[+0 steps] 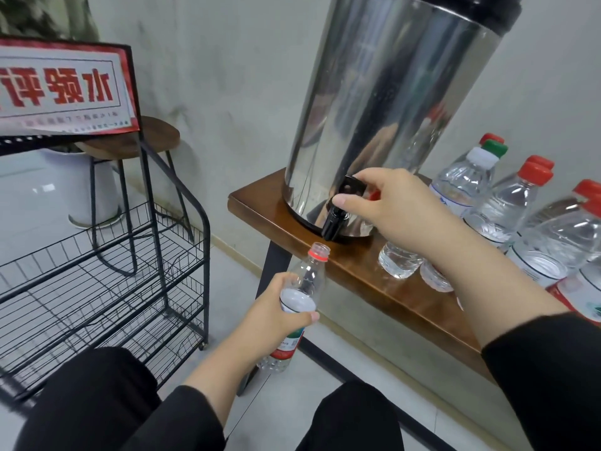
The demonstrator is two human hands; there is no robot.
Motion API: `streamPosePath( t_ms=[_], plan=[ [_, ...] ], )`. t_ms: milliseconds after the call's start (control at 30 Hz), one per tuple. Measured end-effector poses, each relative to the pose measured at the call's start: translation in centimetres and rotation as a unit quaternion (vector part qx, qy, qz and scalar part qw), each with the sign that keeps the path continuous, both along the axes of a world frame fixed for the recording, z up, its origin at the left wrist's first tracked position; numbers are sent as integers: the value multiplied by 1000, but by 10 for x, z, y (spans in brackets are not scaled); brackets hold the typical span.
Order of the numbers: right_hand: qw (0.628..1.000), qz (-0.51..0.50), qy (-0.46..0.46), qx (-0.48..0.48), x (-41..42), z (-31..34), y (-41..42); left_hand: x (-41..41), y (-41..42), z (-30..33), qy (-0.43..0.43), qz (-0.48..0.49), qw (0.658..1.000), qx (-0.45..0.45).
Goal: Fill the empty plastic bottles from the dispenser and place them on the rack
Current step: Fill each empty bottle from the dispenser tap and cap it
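Head view. Left hand (271, 315) at 6 o'clock of the frame, grip closed round the middle of an uncapped plastic bottle (300, 301); its mouth, with a red ring, sits just below the black tap (335, 222) at 12 o'clock from it, apart from the spout. Bottle looks empty. Label on it is white, green and red; print too small to read.

Right hand (387, 208) at the tap, thumb and fingers curled round its lever, a red part showing beside the fingers.

Steel dispenser (383, 102) stands on the wooden counter (406, 297). At 3 o'clock from the dispenser, a cluster of capped bottles (507, 203), red caps and one green, clear inside; fill level cannot be told.

Black wire rack (107, 271) on the floor at 9 o'clock, shelves bare. Sign (61, 89) atop the rack: large red characters, reading mirrored, small print illegible.
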State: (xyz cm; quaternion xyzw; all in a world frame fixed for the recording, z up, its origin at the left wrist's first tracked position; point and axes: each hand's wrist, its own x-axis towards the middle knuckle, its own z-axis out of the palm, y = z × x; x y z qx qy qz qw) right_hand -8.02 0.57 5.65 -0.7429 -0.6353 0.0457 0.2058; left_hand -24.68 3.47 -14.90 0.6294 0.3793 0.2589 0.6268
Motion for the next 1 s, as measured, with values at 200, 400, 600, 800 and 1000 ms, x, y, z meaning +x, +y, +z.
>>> streamPosePath(
  t_ms=[200, 400, 600, 800, 1000],
  plan=[
    [995, 16, -93, -27, -4, 5, 16, 8, 2, 3, -3, -2, 1000, 18],
    [988, 6, -152, -2, -6, 0, 14, 10, 4, 6, -22, -9, 1000, 14],
    [941, 58, -298, 149, -9, -30, -2, 14, 4, 5, -35, -3, 999, 3],
    [930, 75, -305, 193, -3, -71, -14, 16, 5, 4, -42, -3, 999, 5],
    [953, 73, -65, 288, 15, -85, -43, 17, 5, -4, -43, 4, 999, -2]
  ],
)
